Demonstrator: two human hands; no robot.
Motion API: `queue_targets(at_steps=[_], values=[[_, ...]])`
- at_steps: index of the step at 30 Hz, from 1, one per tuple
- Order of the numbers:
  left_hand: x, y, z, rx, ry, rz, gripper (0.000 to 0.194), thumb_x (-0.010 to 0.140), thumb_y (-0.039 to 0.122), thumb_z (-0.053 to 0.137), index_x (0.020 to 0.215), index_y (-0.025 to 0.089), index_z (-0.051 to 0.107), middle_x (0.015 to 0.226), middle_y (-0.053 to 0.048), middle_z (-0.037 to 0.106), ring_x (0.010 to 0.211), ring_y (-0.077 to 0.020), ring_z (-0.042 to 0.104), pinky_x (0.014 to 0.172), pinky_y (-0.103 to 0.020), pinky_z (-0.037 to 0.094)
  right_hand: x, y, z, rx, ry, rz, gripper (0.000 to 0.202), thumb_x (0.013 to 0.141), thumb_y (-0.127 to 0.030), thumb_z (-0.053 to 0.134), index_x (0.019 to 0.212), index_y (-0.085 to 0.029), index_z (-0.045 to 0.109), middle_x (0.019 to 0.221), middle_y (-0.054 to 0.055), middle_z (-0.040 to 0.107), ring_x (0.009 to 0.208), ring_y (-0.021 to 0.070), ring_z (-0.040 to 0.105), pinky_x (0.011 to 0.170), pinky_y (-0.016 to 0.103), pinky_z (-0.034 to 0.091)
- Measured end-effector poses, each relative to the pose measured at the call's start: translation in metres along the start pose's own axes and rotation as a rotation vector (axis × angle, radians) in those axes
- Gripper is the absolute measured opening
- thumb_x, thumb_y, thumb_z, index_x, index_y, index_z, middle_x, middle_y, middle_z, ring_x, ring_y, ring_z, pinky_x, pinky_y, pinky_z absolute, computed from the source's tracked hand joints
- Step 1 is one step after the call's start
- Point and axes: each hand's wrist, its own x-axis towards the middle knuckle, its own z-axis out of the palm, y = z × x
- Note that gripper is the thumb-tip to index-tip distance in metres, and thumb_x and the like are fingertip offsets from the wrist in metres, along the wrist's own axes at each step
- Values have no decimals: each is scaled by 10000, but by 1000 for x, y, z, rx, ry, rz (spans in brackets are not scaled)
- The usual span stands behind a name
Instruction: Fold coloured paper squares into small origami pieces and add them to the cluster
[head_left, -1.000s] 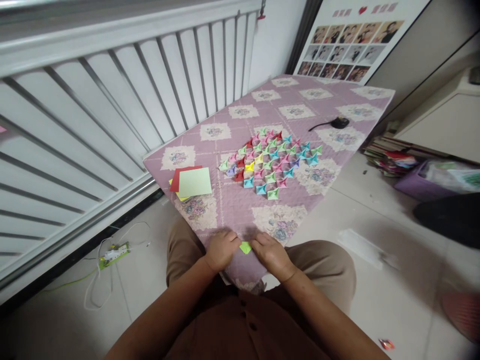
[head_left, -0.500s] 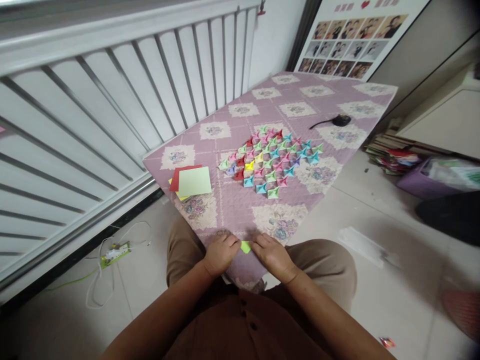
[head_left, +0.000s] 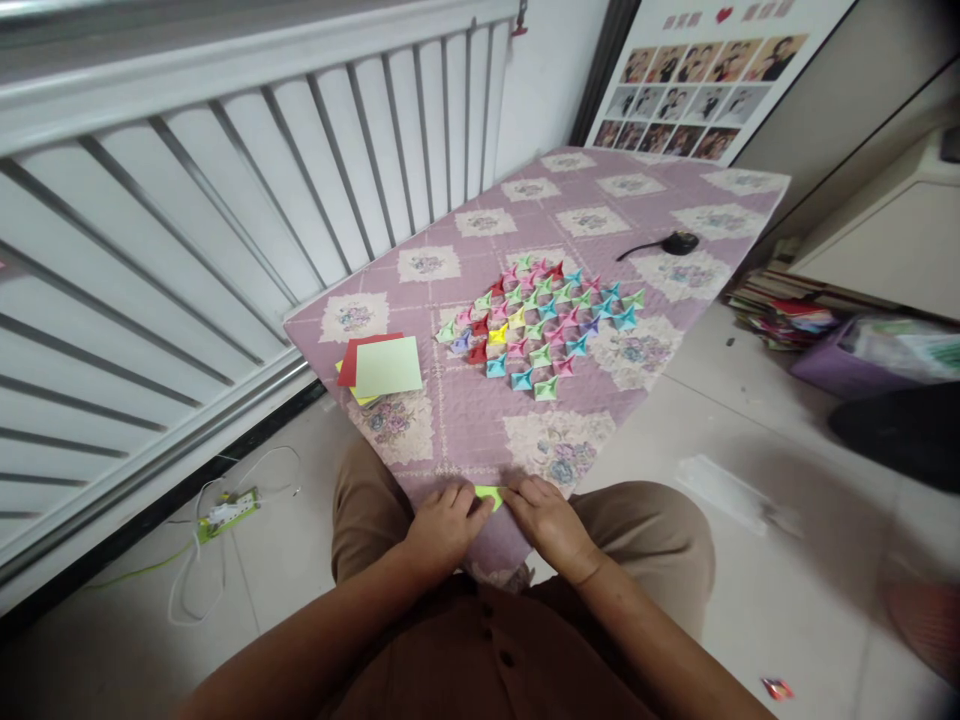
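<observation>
A small folded piece of yellow-green paper [head_left: 489, 493] lies at the near corner of the table, between my two hands. My left hand [head_left: 447, 523] is closed on its left end, the thumb stretched over the paper's lower edge. On the right end, the fingers of my right hand [head_left: 541, 513] press down, partly hiding it. Beyond my hands stand several small folded paper pieces [head_left: 541, 328] in green, pink, blue, red and yellow, set out in slanting rows. To their left is a stack of square paper sheets [head_left: 388, 364], pale green on top, with red and yellow showing beneath.
A purple flowered cloth [head_left: 480, 440] covers the table. A black object with a thin cord [head_left: 679, 242] lies toward the far right. A white radiator [head_left: 300, 190] runs along the left side. On the floor are a power strip [head_left: 229, 512] with cables and a purple bin [head_left: 862, 360].
My left thumb has moved right, onto the lower edge of the yellow-green paper. My right hand keeps its place on the paper's right end. The view has shifted very slightly.
</observation>
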Motion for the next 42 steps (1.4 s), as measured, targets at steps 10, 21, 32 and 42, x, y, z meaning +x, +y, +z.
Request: queue_targets(at_steps=[10, 21, 32, 42], values=[[-1, 3, 2, 8, -8, -20, 409, 964, 260, 378, 1373, 278, 382, 1285, -127, 490, 1091, -264, 506, 810, -382, 478, 11, 0, 5, 288, 162, 245, 157, 899, -233, 509, 911, -182, 657, 814, 70, 622, 796, 190, 588, 739, 336, 511], [-1, 7, 1, 8, -4, -55, 413, 955, 254, 400, 1367, 275, 393, 1277, -127, 489, 1056, -250, 504, 795, -373, 460, 17, -2, 9, 141, 50, 297, 234, 910, -232, 469, 741, -182, 623, 736, 54, 554, 748, 189, 535, 726, 320, 460], [-1, 7, 4, -7, 25, -59, 395, 946, 271, 428, 1340, 262, 442, 1277, -129, 496, 1051, -253, 497, 781, -371, 442, 5, -25, 6, 100, 145, 144, 256, 929, -194, 448, 1123, -162, 611, 1104, 108, 649, 1058, 213, 575, 923, 393, 459], [-3, 5, 8, -33, 80, -60, 342, 950, 304, 423, 1282, 266, 495, 1279, -95, 521, 1068, -237, 505, 809, -364, 432, -9, -39, 13, 28, -21, 138, 378, 900, -197, 480, 1271, -188, 548, 1260, 96, 608, 1216, 218, 513, 985, 413, 433]])
